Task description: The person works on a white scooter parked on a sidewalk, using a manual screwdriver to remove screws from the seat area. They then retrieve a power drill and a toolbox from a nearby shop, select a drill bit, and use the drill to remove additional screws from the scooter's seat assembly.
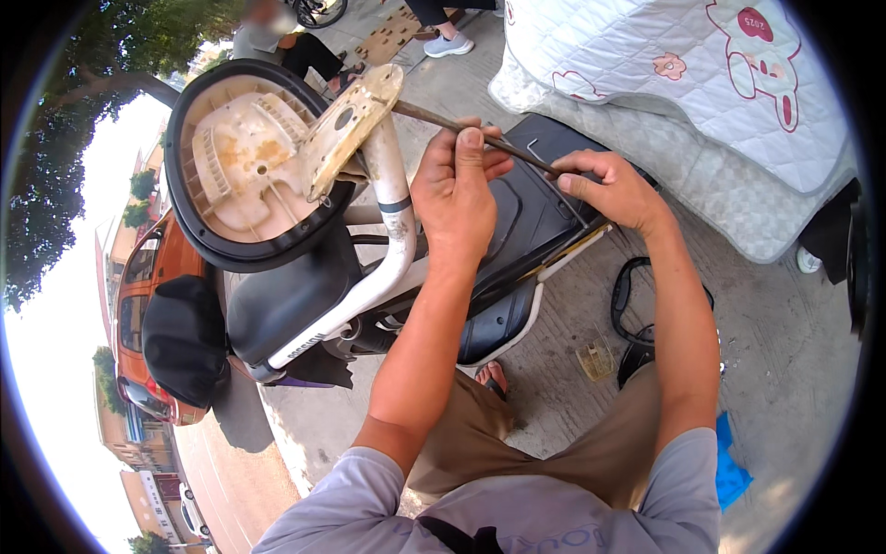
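In the head view we hold a rod (425, 113) above a scooter (295, 291): our left hand (457, 189) grips its middle, our right hand (614, 189) pinches one end, and the other end is at a pale plate (374, 88). Beneath us spreads grey concrete (775, 323); a quilt (637, 102) drapes upper right, an orange car (171, 254) stands left beside a road (217, 466).
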Available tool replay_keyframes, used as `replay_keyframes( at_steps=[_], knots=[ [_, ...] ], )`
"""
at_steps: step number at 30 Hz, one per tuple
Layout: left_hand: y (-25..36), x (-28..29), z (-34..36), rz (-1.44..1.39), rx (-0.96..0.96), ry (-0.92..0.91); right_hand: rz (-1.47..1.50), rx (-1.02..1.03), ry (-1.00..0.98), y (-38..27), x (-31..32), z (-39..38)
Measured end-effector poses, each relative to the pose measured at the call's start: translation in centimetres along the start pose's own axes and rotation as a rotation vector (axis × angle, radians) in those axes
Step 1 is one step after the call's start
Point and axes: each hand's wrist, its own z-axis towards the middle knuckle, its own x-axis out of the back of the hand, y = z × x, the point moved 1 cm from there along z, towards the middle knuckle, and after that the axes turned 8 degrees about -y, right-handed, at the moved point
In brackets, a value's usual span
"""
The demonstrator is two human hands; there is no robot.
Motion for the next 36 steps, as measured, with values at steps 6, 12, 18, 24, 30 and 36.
replay_keyframes(
  at_steps=[6,12,18,24,30,36],
  knots=[
    [0.1,-0.1,0.2,0.043,0.025,-0.026,-0.134,-0.111,0.04,0.8,-2.3,-0.5],
    [0.6,-0.2,0.2,0.003,0.024,-0.103,-0.8,0.139,0.587,2.0,-4.6,-0.1],
    [-0.3,0.0,0.8,0.013,-0.02,-0.037,-0.538,0.246,0.523,-1.7,-1.7,-1.7],
    [0.3,-0.9,0.6,-0.181,0.024,-0.121,-0.867,-0.023,0.308,3.0,0.1,-10.9],
    [0.5,-1.1,-0.1,-0.338,0.039,-0.217,-0.926,0.199,-0.045,1.9,-2.9,-6.3],
    [0.6,-0.3,-0.3,-0.359,0.036,-0.29,-0.518,0.146,0.181,3.4,-0.9,-5.9]
  ],
)
